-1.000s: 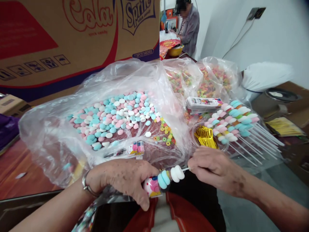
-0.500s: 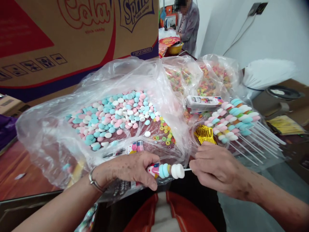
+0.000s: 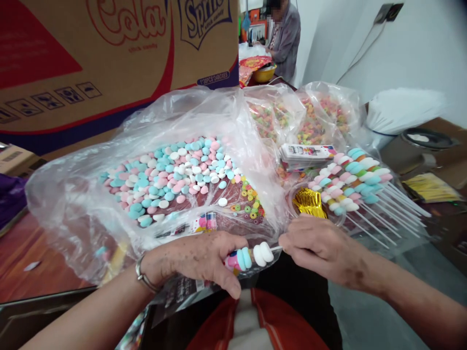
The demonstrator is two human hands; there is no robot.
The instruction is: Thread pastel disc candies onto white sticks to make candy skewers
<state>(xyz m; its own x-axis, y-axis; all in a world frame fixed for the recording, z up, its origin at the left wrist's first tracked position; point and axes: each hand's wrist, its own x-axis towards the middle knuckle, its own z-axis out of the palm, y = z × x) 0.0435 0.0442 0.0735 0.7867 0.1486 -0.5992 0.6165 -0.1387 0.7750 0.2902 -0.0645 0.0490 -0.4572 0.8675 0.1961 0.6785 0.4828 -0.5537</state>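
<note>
In the head view, a candy skewer (image 3: 263,254) with blue and white marshmallow-like pieces lies low in front of me, tilted slightly. My right hand (image 3: 315,250) pinches its white stick (image 3: 277,248) at the right end. Around the candy's left end is a clear printed wrapper (image 3: 233,261), held by my left hand (image 3: 204,255), whose thumb is in front and whose other fingers are partly hidden behind. Just beyond my right hand, gold twist ties (image 3: 310,201) sit in a round clear container. Several finished-looking skewers (image 3: 353,182) lie to its right.
A large plastic bag (image 3: 83,194) spreads over the table with loose pastel candies (image 3: 175,175) and small ring candies (image 3: 251,199). A printed card stack (image 3: 306,153) lies behind the ties. A big carton (image 3: 120,58) blocks the back left. Another person (image 3: 286,41) works behind.
My right hand has moved a little left with the stick, and the skewer sits further left, toward my left hand. The left thumb is slightly lower.
</note>
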